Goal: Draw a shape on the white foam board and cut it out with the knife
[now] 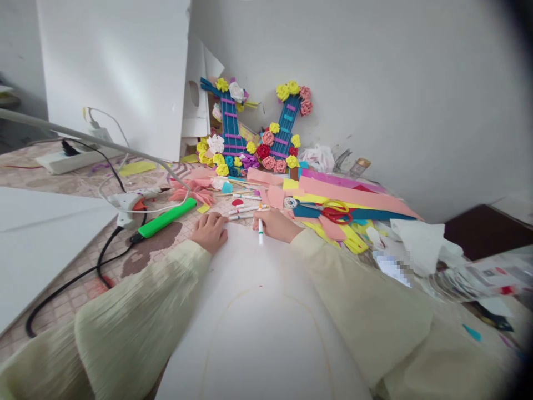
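A large white sheet [258, 322] lies in front of me, with a faint yellowish arched line drawn on it. My right hand [277, 225] is closed round a white marker pen [261, 229] at the sheet's far edge; the pen has a green ring and an orange end. My left hand [209, 230] rests at the far left corner of the sheet, fingers loosely bent and apart, holding nothing visible. Several more white marker pens [246, 209] lie just beyond my hands.
Behind are two blue guitar-shaped crafts [233, 125] with paper flowers. Coloured paper strips [358, 197], scissors [336, 212] and a tape roll [290, 203] lie right of centre. A green stick-shaped object [167, 218], black cables [104, 253] and a power strip [79, 158] are left; a plastic bottle [478, 276] lies right.
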Tool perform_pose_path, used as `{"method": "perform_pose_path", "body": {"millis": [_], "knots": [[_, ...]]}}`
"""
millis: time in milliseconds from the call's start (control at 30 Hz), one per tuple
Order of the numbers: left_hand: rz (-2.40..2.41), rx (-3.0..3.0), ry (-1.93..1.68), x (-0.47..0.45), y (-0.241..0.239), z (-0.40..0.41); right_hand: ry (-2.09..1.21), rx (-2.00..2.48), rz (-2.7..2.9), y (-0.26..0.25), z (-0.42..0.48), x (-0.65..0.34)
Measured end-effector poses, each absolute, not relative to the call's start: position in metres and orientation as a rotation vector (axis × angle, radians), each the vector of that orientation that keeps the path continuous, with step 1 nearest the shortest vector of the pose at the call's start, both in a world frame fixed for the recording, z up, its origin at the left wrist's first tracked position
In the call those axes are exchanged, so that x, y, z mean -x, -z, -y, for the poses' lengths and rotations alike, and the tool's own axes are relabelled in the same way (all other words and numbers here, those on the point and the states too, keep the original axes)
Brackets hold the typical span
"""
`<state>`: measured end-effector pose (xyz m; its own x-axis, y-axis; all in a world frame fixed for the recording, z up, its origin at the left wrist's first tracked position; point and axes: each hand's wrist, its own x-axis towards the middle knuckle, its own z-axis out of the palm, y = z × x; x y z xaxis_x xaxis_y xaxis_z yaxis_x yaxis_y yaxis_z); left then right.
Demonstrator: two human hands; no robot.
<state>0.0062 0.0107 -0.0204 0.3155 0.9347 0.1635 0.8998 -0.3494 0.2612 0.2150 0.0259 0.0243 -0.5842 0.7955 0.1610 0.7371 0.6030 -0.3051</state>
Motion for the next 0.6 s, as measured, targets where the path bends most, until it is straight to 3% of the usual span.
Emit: {"method": "perform_pose_path", "body": {"millis": [600], "knots": [[-1.725,-2.485,-0.473,-0.004,0.028,-0.012,-0.376,1.216,2.436,-0.015,-0.03,-0.207]]}}
